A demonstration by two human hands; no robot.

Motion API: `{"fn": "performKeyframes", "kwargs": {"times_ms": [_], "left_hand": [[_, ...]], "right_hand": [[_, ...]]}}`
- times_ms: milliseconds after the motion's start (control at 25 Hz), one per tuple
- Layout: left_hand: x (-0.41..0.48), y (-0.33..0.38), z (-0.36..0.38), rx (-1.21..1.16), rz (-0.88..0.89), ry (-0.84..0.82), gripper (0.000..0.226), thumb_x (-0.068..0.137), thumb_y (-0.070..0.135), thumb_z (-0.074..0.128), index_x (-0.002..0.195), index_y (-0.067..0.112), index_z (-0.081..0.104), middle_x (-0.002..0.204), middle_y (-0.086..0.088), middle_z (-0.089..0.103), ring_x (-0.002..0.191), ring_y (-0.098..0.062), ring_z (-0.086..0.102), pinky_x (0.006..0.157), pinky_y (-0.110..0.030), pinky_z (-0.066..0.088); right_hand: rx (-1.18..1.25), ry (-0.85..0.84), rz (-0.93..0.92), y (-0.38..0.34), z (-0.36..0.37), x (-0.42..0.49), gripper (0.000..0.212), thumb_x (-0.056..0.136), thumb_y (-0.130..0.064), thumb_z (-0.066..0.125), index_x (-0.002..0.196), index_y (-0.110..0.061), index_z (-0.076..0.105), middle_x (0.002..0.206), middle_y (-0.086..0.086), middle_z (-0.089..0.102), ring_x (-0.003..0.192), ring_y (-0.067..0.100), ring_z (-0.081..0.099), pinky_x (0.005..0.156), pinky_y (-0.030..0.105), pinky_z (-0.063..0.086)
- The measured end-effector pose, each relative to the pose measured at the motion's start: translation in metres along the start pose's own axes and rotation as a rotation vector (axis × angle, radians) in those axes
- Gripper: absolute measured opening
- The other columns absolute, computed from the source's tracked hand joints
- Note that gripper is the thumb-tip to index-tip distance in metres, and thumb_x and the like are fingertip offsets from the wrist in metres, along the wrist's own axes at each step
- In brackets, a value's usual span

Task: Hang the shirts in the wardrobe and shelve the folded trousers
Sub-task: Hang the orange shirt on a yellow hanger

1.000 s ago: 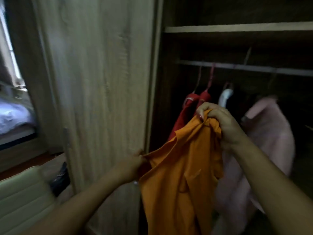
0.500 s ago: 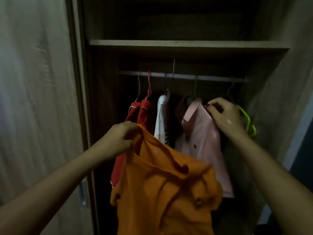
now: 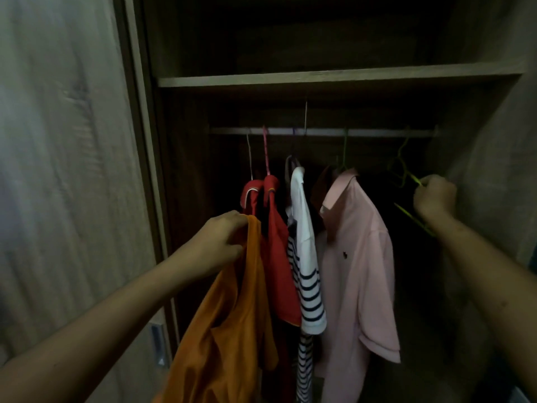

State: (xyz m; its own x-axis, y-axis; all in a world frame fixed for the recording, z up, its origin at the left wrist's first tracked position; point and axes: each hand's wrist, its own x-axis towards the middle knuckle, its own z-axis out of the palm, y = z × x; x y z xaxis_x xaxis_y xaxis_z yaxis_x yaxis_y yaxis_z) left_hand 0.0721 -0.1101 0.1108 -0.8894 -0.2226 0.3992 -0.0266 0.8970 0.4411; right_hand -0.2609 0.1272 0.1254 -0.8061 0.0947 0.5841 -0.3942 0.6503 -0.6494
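Note:
My left hand [image 3: 222, 242] grips an orange shirt [image 3: 229, 324] by its top, and the cloth hangs down in front of the open wardrobe. My right hand [image 3: 434, 197] is closed on an empty green hanger [image 3: 406, 181] that hangs at the right end of the rail [image 3: 322, 131]. On the rail hang a red shirt [image 3: 276, 257], a white shirt with dark stripes [image 3: 305, 257] and a pink polo shirt [image 3: 357, 257]. No folded trousers are in view.
A wooden shelf [image 3: 340, 77] runs above the rail, dark above it. The sliding wardrobe door [image 3: 66, 170] with a metal recessed handle [image 3: 158, 347] stands at the left. The wardrobe's right side wall [image 3: 494, 170] is close to my right hand.
My right hand has moved from the pink shirt's collar to the green hanger at the right. The orange shirt now hangs longer from my left hand, which rose slightly.

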Motion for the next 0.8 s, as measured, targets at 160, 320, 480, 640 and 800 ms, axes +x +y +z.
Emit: {"fn": "performKeyframes", "kwargs": {"times_ms": [160,320,480,640,800], "left_hand": [[0.001,-0.008,-0.004,0.092,0.02,-0.042,0.049,0.079,-0.008,0.054,0.117,0.023,0.059,0.112,0.008,0.048,0.099,-0.009,0.056,0.078,-0.035,0.057],[0.006,-0.015,-0.006,0.152,0.035,-0.09,0.056,0.078,-0.01,0.051,0.117,0.029,0.058,0.115,0.013,0.045,0.104,-0.007,0.054,0.077,-0.034,0.058],[0.01,-0.011,-0.004,0.127,0.047,-0.093,0.053,0.079,-0.012,0.05,0.116,0.024,0.062,0.119,0.007,0.051,0.111,-0.011,0.053,0.085,-0.032,0.056],[0.013,0.001,0.003,0.072,0.068,-0.087,0.05,0.074,-0.014,0.051,0.104,0.022,0.068,0.108,0.006,0.057,0.104,-0.013,0.058,0.086,-0.027,0.054],[0.021,0.014,0.015,0.004,0.094,-0.126,0.055,0.072,-0.015,0.051,0.113,0.018,0.069,0.112,0.004,0.062,0.11,-0.013,0.059,0.093,-0.027,0.052]], "right_hand": [[0.175,0.091,0.035,-0.002,0.014,-0.013,0.024,0.088,-0.01,0.05,0.102,0.001,0.064,0.106,0.027,0.067,0.1,0.039,0.062,0.087,0.04,0.047],[0.237,0.144,0.0,-0.005,0.014,-0.016,0.022,0.087,-0.01,0.05,0.102,0.0,0.063,0.1,0.027,0.068,0.094,0.039,0.063,0.082,0.042,0.049],[0.382,0.196,-0.082,-0.002,0.008,-0.047,0.016,0.086,-0.008,0.053,0.097,0.001,0.059,0.081,0.017,0.063,0.073,0.029,0.057,0.064,0.029,0.039],[0.433,0.085,0.009,0.038,0.024,-0.098,0.028,0.083,-0.011,0.064,0.105,0.0,0.052,0.076,0.016,0.056,0.073,0.031,0.057,0.068,0.039,0.044],[0.229,-0.057,0.045,0.052,0.014,-0.106,0.026,0.085,-0.024,0.064,0.093,0.0,0.069,0.08,0.023,0.068,0.076,0.033,0.062,0.066,0.03,0.038]]}}
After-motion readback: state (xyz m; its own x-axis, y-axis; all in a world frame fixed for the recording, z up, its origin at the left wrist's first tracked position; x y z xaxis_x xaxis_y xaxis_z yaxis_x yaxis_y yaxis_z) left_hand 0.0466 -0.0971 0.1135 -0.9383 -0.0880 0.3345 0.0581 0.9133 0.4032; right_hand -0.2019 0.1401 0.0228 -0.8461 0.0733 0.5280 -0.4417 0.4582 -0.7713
